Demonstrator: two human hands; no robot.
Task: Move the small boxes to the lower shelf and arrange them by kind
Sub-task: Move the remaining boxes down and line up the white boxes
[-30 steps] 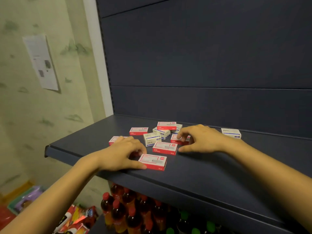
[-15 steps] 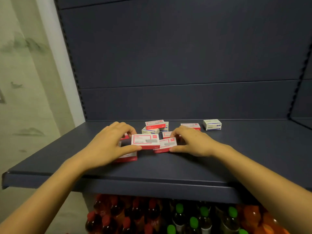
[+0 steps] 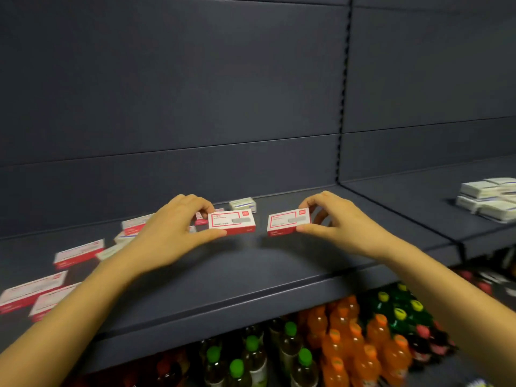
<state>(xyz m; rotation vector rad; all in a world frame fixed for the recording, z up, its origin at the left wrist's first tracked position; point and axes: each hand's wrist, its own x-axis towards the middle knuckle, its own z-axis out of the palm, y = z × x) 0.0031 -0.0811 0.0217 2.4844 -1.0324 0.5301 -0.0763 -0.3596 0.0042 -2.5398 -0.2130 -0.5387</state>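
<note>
Above the dark shelf (image 3: 251, 277), each hand pinches one red-and-white box: left hand (image 3: 170, 236) and right hand (image 3: 339, 223).

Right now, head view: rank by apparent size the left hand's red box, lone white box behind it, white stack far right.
1. white stack
2. red box
3. lone white box, farther back, so unsure

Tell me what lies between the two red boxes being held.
Nothing. In the head view, the gap between the left box, pinched by the left hand, and the right box, in the right hand, shows only bare shelf.
</note>
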